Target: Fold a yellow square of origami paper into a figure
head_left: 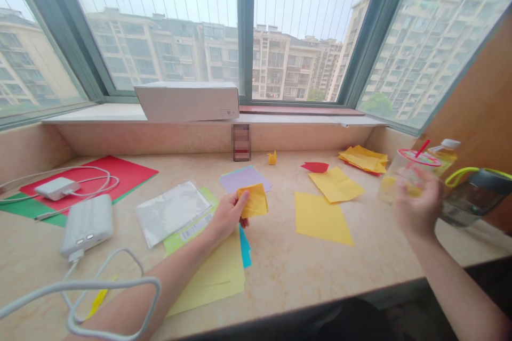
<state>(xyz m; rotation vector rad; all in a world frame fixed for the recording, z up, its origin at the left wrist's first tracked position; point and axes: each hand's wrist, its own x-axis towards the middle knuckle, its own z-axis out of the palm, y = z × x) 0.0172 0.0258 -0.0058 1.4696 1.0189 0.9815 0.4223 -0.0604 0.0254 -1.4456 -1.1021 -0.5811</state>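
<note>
My left hand (230,212) pinches a small folded square of yellow paper (256,200) above the counter, thumb on top. At the right, my right hand (419,203) is curled round the near side of a clear plastic cup (389,181) with a red-rimmed lid and a red straw (422,148). This hand is slightly blurred, and some of its fingers are hidden. Between the hands lie a flat yellow sheet (323,218) and a creased yellow sheet (336,184). A small folded yellow paper figure (272,157) stands farther back.
Pale yellow sheets (216,277), a clear packet (174,210) and a lilac sheet (246,178) lie near my left arm. Left are a white power bank (88,226), looping cable (116,281) and red paper (132,170). Yellow papers (363,160) and a dark bottle (476,197) stand right.
</note>
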